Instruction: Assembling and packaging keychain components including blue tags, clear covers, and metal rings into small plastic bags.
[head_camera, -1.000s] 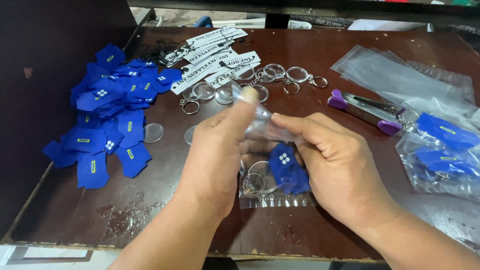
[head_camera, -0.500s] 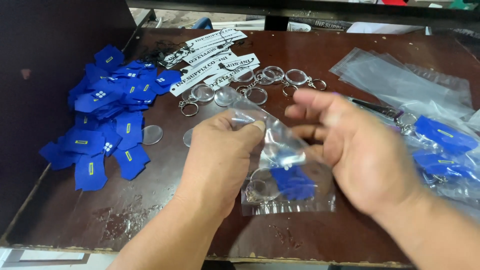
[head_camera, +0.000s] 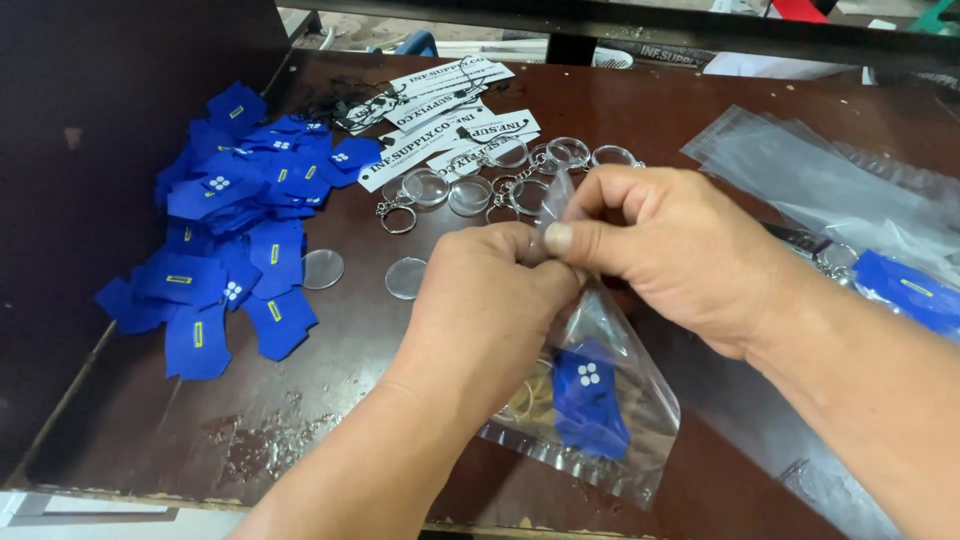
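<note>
From the head camera we look down on a dark brown table (head_camera: 700, 110) whose near edge runs along the bottom of the picture, scuffed and pale at the left. A dark wall closes the left side, and a dark bar crosses the far edge. Open room is scarce: a bare strip lies at the near left, between the heap of blue tags (head_camera: 235, 235) and our arms, and another patch at the far middle right.

Our left hand (head_camera: 490, 300) and right hand (head_camera: 670, 250) meet over the middle of the table, both pinched shut on the top of a clear plastic bag (head_camera: 620, 410). The bag hangs slanted down toward the near edge (its lower corner seems to touch the table). Inside it we see a blue tag with a white mark (head_camera: 588, 385) and a ring beside it.

The left hand covers the bag's left part, so the ring shows only partly. Behind the hands lie white labels (head_camera: 450, 110) and clear round keyrings (head_camera: 470, 190), some hidden by our fingers. At the right, more clear bags (head_camera: 830, 180) run out of the picture, as does a filled bag with blue tags (head_camera: 910, 290).
</note>
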